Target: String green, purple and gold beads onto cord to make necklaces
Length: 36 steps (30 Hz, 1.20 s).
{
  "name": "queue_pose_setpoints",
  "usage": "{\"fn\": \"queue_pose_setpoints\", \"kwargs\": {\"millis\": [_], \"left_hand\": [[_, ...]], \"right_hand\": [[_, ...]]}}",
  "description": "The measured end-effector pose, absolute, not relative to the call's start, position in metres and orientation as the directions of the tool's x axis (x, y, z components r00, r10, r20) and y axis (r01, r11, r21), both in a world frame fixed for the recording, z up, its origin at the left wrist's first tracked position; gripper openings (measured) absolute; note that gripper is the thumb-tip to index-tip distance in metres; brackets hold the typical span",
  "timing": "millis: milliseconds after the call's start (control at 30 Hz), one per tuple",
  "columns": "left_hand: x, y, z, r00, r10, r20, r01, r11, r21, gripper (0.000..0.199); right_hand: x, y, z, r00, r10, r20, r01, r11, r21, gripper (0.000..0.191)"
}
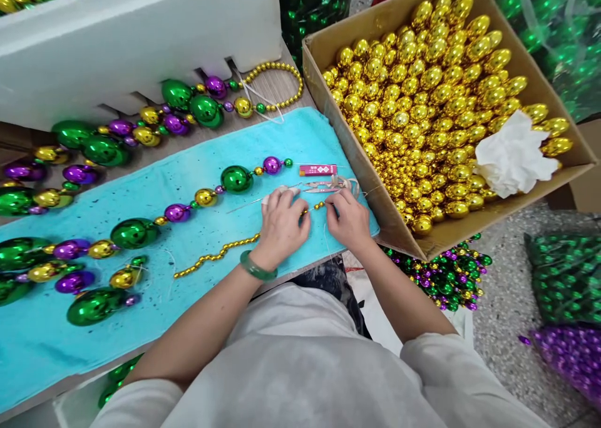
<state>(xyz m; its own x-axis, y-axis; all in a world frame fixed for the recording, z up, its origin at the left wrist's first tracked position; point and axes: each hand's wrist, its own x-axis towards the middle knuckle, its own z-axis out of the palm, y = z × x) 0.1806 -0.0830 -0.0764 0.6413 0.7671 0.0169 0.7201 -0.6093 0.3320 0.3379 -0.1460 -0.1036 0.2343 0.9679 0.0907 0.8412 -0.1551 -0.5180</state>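
A strand of small gold beads (pixel 218 253) runs over the light-blue towel (pixel 206 203) and passes under my left hand (pixel 284 224). That hand is closed on the strand and wears a green bangle at the wrist. Close by, my right hand (pixel 347 218) pinches the thread at the strand's other end, where a few gold beads (pixel 319 205) show between the hands. Just beyond my fingers lie small scissors (pixel 322 186) and a pink lighter (pixel 318 170). A thin needle-like rod sticks out left of my left fingers. Fingertips are partly hidden.
A cardboard box (pixel 323 96) of gold beads, with a crumpled white tissue (pixel 514 156) on top, stands at the right. Strings of large green, purple and gold beads (pixel 136 233) stretch across the left. A white foam box (pixel 141 37) stands behind. Bagged beads (pixel 568 284) lie on the floor.
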Motion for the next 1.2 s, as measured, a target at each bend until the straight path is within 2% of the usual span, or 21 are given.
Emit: {"fn": "queue_pose_setpoints", "kwargs": {"millis": [100, 233, 467, 700, 833, 900, 967, 1033, 1067, 1133, 1200], "left_hand": [[0.172, -0.083, -0.074, 0.602, 0.798, 0.015, 0.747, -0.569, 0.344, 0.02], [0.183, -0.082, -0.075, 0.665, 0.746, 0.022, 0.68, -0.618, 0.395, 0.034], [0.203, -0.075, -0.075, 0.702, 0.711, 0.036, 0.634, -0.647, 0.424, 0.025], [0.144, -0.062, -0.059, 0.615, 0.788, -0.029, 0.701, -0.53, 0.478, 0.026], [0.12, -0.063, -0.05, 0.518, 0.853, -0.056, 0.779, -0.444, 0.442, 0.029], [0.123, -0.068, -0.045, 0.499, 0.866, -0.025, 0.749, -0.416, 0.516, 0.033], [0.134, -0.074, -0.042, 0.521, 0.852, -0.046, 0.608, -0.333, 0.72, 0.038], [0.147, -0.078, -0.04, 0.585, 0.791, -0.18, 0.427, -0.112, 0.897, 0.042], [0.153, -0.078, -0.039, 0.614, 0.744, -0.264, 0.372, 0.022, 0.928, 0.042], [0.161, -0.076, -0.04, 0.624, 0.676, -0.393, 0.348, 0.21, 0.914, 0.042], [0.162, -0.073, -0.041, 0.589, 0.677, -0.442, 0.382, 0.249, 0.89, 0.036]], "right_hand": [[0.338, -0.147, -0.105, 0.236, 0.966, 0.104, 0.841, -0.15, -0.52, 0.017], [0.34, -0.148, -0.107, 0.215, 0.969, 0.125, 0.836, -0.116, -0.536, 0.02], [0.346, -0.15, -0.108, 0.181, 0.968, 0.173, 0.76, -0.026, -0.65, 0.026], [0.353, -0.153, -0.089, 0.106, 0.986, 0.128, 0.838, -0.02, -0.545, 0.025], [0.354, -0.153, -0.073, 0.099, 0.984, 0.145, 0.841, -0.005, -0.542, 0.026], [0.348, -0.152, -0.066, 0.039, 0.991, 0.126, 0.843, 0.035, -0.537, 0.025], [0.338, -0.151, -0.058, -0.053, 0.995, 0.087, 0.856, 0.09, -0.509, 0.025], [0.327, -0.151, -0.049, -0.118, 0.992, 0.052, 0.873, 0.129, -0.471, 0.027], [0.323, -0.151, -0.045, -0.13, 0.991, 0.037, 0.882, 0.132, -0.453, 0.028], [0.318, -0.151, -0.038, -0.122, 0.993, 0.001, 0.893, 0.11, -0.437, 0.029], [0.319, -0.149, -0.031, -0.111, 0.993, -0.035, 0.888, 0.083, -0.453, 0.026]]}}
